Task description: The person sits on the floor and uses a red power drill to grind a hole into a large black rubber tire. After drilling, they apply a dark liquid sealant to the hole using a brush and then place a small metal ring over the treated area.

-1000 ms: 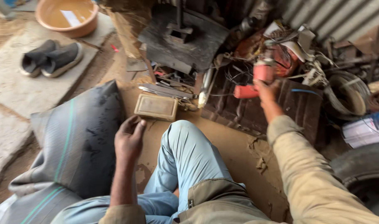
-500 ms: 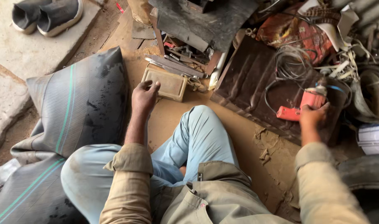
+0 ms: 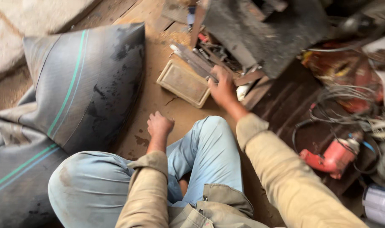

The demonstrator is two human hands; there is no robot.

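Observation:
My left hand (image 3: 159, 125) is curled into a loose fist with nothing in it, resting on the dusty ground beside my bent knee in light blue trousers (image 3: 209, 147). My right hand (image 3: 221, 89) reaches forward to a bundle of flat metal tools (image 3: 195, 62) that lie across a shallow rectangular tin box (image 3: 182, 83). Its fingers touch the tools' near end, but motion blur hides whether they grip. A red power drill (image 3: 332, 157) lies on a dark board (image 3: 285, 109) to the right, apart from both hands.
A dark rubber inner tube with green stripes (image 3: 80, 88) fills the left. A dark metal plate (image 3: 260, 29) stands behind the tools. Tangled wires (image 3: 348, 101) and red scrap (image 3: 344, 69) crowd the right. A white roll (image 3: 380, 202) sits at the bottom right.
My right hand has put down the red drill on the dark board and swung left to the metal tools. My left hand has drawn back from the tin box and closed.

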